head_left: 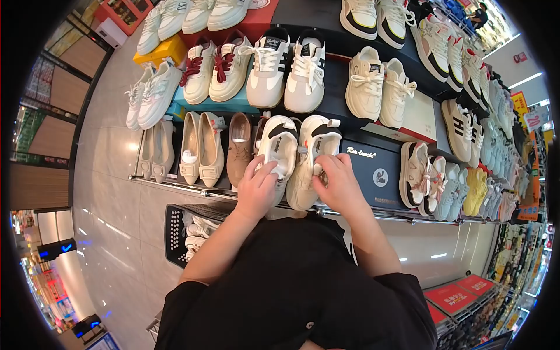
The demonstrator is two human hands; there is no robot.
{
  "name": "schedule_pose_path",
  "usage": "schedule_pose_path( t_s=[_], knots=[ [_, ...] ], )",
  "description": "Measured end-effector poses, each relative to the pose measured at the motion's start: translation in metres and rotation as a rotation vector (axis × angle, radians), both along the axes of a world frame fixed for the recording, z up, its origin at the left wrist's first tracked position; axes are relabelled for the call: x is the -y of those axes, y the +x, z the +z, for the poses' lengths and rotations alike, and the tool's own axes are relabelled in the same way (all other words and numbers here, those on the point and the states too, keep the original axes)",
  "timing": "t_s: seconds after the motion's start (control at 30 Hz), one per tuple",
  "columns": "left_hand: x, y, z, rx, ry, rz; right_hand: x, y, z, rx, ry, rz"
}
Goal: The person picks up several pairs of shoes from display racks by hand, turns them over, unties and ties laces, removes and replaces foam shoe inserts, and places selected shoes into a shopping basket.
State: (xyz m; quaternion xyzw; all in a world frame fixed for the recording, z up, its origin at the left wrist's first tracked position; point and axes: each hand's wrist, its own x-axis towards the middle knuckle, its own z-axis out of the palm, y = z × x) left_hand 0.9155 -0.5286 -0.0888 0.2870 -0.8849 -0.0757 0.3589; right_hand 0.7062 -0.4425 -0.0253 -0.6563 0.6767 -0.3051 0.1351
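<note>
Directly before me is a pair of white sneakers with black heel patches, heels pointing away from me. My left hand point(257, 188) is closed on the side of the left white sneaker point(284, 133), its fingertips at the shoe's opening. On the right white sneaker point(301, 185), my right hand point(341, 185) has its fingers bent at the opening, by the tongue; exactly what they pinch is hidden. Brown suede shoes point(240, 153) stand just left of the pair. To the right is a dark blue shoebox point(373, 175) with a white camel emblem.
Tiers of shoes rise behind, including black-striped sneakers point(304, 79) and sneakers with dark red laces point(230, 73). Beige flats point(210, 154) stand at the left of the front row. A metal rail point(402, 216) edges the rack. Below left, a black basket point(175, 233) holds white shoes.
</note>
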Motion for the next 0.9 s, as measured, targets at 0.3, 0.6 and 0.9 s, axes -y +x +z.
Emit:
schedule_pose_path(
  t_s=[0.3,0.6,0.9],
  knots=[
    [0.002,0.007,-0.007,-0.093,-0.05,0.022,0.0,0.006,-0.004,-0.051,-0.182,0.044],
    [0.002,0.012,-0.008,-0.13,0.002,-0.016,-0.034,0.029,-0.059,-0.07,-0.503,0.119],
    [0.005,0.0,0.0,-0.086,0.007,0.017,-0.018,0.022,-0.045,0.001,-0.349,0.097]
  ],
)
